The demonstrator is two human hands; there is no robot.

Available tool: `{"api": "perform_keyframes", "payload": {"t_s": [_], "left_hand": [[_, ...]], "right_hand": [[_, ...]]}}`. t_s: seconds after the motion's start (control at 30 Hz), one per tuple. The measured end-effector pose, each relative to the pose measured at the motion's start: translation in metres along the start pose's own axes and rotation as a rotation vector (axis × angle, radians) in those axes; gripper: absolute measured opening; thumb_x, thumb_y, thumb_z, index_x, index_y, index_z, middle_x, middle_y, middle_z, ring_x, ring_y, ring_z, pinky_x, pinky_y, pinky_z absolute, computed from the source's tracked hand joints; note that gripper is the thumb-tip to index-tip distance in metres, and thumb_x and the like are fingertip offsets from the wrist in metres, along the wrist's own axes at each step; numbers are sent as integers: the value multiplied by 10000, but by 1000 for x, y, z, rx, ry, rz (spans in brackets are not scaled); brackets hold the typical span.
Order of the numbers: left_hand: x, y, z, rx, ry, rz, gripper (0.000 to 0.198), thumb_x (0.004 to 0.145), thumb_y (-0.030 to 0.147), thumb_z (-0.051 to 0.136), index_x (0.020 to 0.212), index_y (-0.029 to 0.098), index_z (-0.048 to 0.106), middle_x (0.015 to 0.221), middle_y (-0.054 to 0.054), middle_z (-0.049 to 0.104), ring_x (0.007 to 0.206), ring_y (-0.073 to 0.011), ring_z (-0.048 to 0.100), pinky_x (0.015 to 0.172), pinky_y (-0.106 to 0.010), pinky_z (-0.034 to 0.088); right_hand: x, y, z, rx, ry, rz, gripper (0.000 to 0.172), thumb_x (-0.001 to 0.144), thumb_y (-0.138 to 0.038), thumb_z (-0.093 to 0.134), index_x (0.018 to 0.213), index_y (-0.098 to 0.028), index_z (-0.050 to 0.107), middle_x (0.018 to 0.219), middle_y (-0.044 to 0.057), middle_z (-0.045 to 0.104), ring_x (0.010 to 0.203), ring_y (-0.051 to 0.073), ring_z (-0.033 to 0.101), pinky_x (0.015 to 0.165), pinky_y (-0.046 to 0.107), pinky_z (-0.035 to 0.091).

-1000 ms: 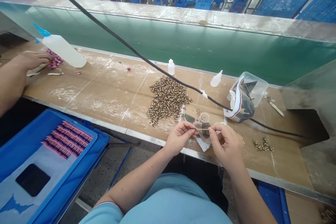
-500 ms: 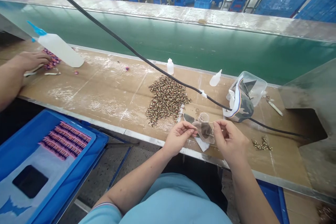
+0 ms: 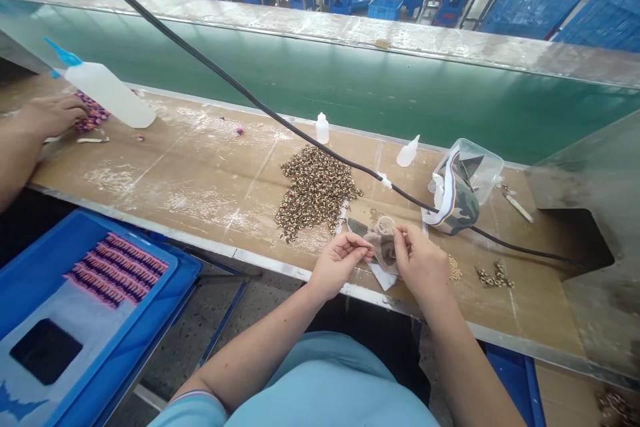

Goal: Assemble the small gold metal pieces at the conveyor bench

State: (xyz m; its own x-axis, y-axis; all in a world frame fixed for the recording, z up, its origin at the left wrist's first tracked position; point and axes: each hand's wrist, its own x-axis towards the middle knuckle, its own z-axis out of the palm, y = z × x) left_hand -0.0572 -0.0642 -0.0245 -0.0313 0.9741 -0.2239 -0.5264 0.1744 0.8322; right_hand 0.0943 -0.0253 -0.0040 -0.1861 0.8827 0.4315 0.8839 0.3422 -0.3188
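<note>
The left hand [image 3: 343,261] and the right hand [image 3: 423,265] each have a pinching grip on one small brown piece [image 3: 384,248], just above the near edge of the bench [image 3: 200,173]. Judged early: the heap of leopard-print pieces [image 3: 317,193] lies beside it, with only a few loose pieces [image 3: 495,275] set apart at right. The long axis appears to run hand to hand, along the bench edge — which end leads cannot be told.
</note>
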Motion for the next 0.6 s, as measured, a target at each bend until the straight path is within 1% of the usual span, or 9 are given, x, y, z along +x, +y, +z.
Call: {"api": "perform_keyframes", "payload": {"t_s": [0.13, 0.2, 0.27, 0.4, 0.6], "left_hand": [[0, 0, 0, 2, 8, 1, 291, 635, 337, 789, 741, 147, 597, 750, -25, 681, 664, -117, 643, 688, -266, 544], [0, -1, -1, 3, 6, 3, 281, 643, 332, 785, 747, 147, 601, 752, -25, 680, 673, -118, 646, 698, -268, 542], [0, -2, -1, 3, 3, 2, 268, 653, 324, 780, 751, 147, 603, 750, -23, 679, 677, -117, 646, 702, -266, 539], [0, -3, -2, -3, -4, 4, 264, 660, 319, 776, 760, 146, 604, 760, -22, 682, 686, -113, 647, 702, -258, 535], [0, -3, -2, 9, 0, 4, 272, 656, 323, 777, 765, 143, 605, 743, -20, 676, 676, -117, 646, 697, -264, 539]], "right_hand": [[-2, -1, -11, 122, 4, 120, 368, 921, -458, 378, 838, -185, 610, 598, 19, 640, 499, 138, 576, 478, 237, 323], [-4, -3, -19, 252, -17, 194, 320, 904, -456, 419, 846, -190, 587, 601, 0, 632, 500, 124, 584, 485, 221, 371], [-7, -6, -27, 386, -66, 242, 290, 895, -451, 446, 840, -195, 570, 588, -18, 613, 488, 107, 576, 487, 206, 408], [-11, -12, -35, 517, -137, 244, 276, 888, -443, 460, 814, -196, 558, 527, -39, 552, 443, 94, 530, 437, 195, 396], [-12, -16, -31, 579, -192, 231, 278, 888, -441, 451, 807, -194, 550, 519, -40, 525, 435, 92, 512, 414, 194, 382]]}}
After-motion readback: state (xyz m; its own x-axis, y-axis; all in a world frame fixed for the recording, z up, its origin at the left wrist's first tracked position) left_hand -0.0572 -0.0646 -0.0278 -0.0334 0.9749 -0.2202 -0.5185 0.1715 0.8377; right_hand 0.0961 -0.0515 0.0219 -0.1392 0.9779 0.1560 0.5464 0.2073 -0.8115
